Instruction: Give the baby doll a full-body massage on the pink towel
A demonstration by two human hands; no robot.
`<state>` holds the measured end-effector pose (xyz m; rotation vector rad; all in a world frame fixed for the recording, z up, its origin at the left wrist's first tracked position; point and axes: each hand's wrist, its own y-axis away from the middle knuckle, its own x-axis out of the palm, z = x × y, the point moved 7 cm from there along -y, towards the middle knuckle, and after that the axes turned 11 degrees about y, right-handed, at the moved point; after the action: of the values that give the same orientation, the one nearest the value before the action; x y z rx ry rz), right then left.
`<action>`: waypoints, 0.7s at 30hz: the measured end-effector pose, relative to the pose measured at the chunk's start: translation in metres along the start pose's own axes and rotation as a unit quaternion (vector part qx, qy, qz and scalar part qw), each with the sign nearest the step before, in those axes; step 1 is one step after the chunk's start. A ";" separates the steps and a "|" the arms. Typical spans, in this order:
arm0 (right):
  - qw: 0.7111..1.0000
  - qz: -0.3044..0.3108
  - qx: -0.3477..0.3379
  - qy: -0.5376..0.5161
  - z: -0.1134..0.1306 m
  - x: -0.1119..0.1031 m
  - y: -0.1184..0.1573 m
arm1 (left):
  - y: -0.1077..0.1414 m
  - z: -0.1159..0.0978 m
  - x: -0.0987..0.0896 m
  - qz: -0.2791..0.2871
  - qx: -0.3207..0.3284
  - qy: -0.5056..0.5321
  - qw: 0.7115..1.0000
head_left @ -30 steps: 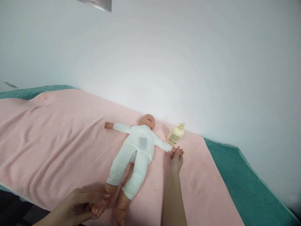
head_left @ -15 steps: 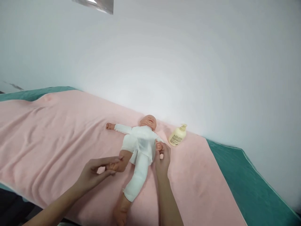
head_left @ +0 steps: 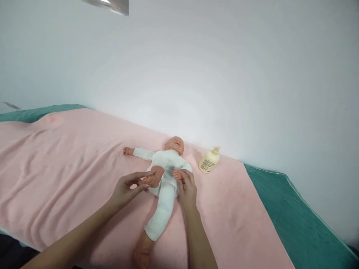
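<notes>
A baby doll (head_left: 167,200) with a white cloth body lies on its back on a pink blanket (head_left: 235,209), its head toward the wall. Between thumb and fingers, my left hand (head_left: 127,188) grips the doll's foot (head_left: 152,180) on the left, and that leg is bent up over the belly. My right hand (head_left: 187,186) pinches the doll's small hand (head_left: 177,174) above its middle. The doll's other arm (head_left: 142,153) stretches out to the left. Its other leg points toward me.
A pale yellow pump bottle (head_left: 209,160) stands on the blanket to the right of the doll's head. Green cover (head_left: 291,209) shows beyond the blanket at both sides. Behind rises a white wall (head_left: 179,67), with a shiny object (head_left: 114,5) at the top.
My left hand has pushed the doll's foot up and right, folding the leg toward the belly. My right hand has brought the doll's hand inward to the left. The view has shifted slightly.
</notes>
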<state>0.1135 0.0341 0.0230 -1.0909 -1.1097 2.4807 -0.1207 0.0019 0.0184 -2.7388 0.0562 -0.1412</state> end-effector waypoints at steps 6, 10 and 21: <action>0.906 -0.175 0.345 -0.172 -0.077 -0.033 0.014 | 0.053 -0.009 -0.007 0.045 0.076 -0.026 0.996; 0.837 -0.222 0.443 -0.232 -0.124 -0.040 0.028 | 0.091 -0.011 -0.011 0.096 0.119 -0.081 0.985; 0.774 -0.270 0.488 -0.299 -0.148 -0.040 0.044 | 0.143 0.007 -0.008 0.216 0.107 -0.130 0.962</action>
<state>0.2503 0.0680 -0.0519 0.3036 -0.0326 2.3473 -0.1305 -0.1272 -0.0443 -2.4386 0.5275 0.3162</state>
